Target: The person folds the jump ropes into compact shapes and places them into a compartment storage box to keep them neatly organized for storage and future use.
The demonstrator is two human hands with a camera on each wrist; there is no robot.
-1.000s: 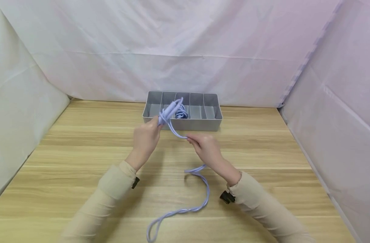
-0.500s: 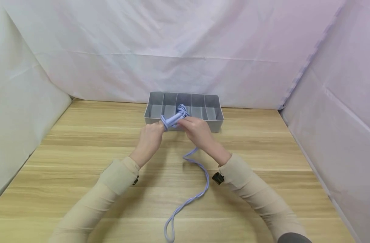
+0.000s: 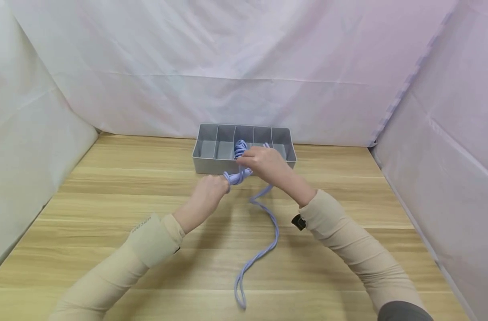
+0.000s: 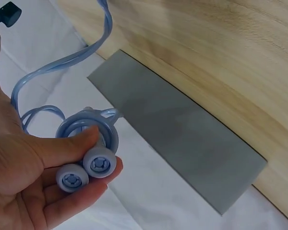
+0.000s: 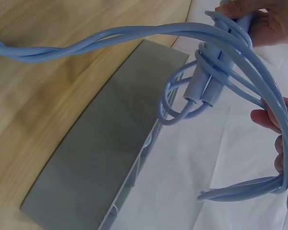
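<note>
My left hand [image 3: 207,196] grips the two light-blue handles [image 3: 239,176] of a skipping rope side by side. Their round end caps [image 4: 100,164] poke out between thumb and fingers in the left wrist view. Several turns of cord [image 5: 216,62] wrap around the handles in the right wrist view. My right hand [image 3: 264,162], just right of the handles and overlapping the box front, holds the doubled cord [image 5: 283,124] in curled fingers. From it the twisted cord tail [image 3: 275,227] runs down toward the front, ending in a loop.
A grey box [image 3: 213,167] with several compartments stands at the back of the wooden table [image 3: 139,178]. Its middle compartment contains a coiled blue rope [image 3: 240,146]. White cloth [image 3: 147,102] hangs behind and at both sides.
The right hand has gone from right of the handles up and over toward the box, drawing cord around them. The left hand has lowered slightly rightward, and the tail has shifted right.
</note>
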